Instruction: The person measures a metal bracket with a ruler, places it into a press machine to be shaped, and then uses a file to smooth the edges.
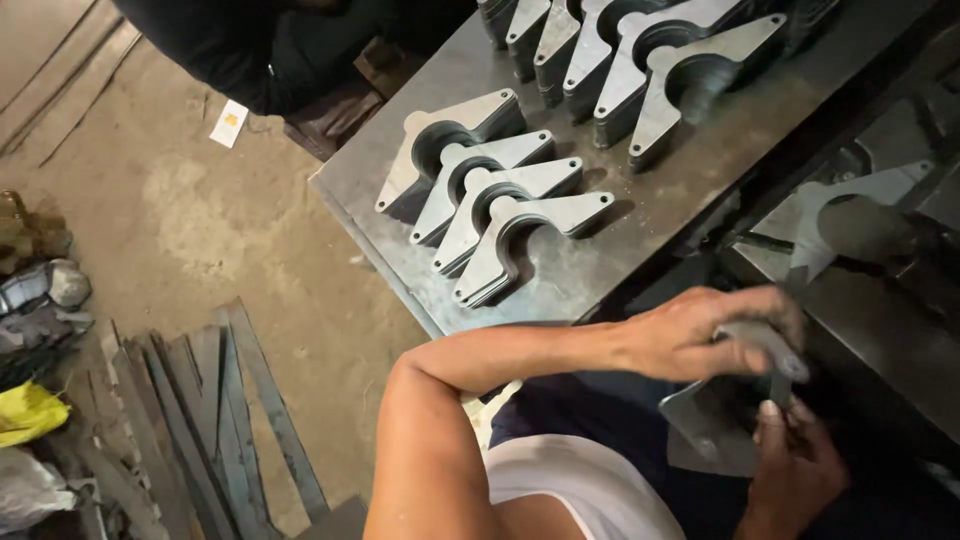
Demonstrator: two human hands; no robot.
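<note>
1. The steel desk (640, 215) fills the upper middle of the view, its top scuffed and grey, with a dirt floor (200, 200) to its left.
2. Two groups of cut metal plates lie on the desk: a near row of four small stacks (495, 195) overlapping like tiles, and a far row (640, 60) at the top edge. Each plate is roughly triangular with a half-round notch.
3. A bundle of flat metal strips (215, 420) lies on the floor at lower left, beside a yellow bag (25, 412).
4. A single notched plate (850, 215) sits on a dark machine surface at right, well apart from the stacks.
5. The left hand (700, 335) reaches across below the desk edge; its fingers (745, 345) are curled tight around a blurred grey piece of metal.
6. The right hand (795, 465) sits just under it, fingers narrow and closed on the edge of a flat metal plate (705, 425), which is held in front of the person's lap, tilted.
</note>
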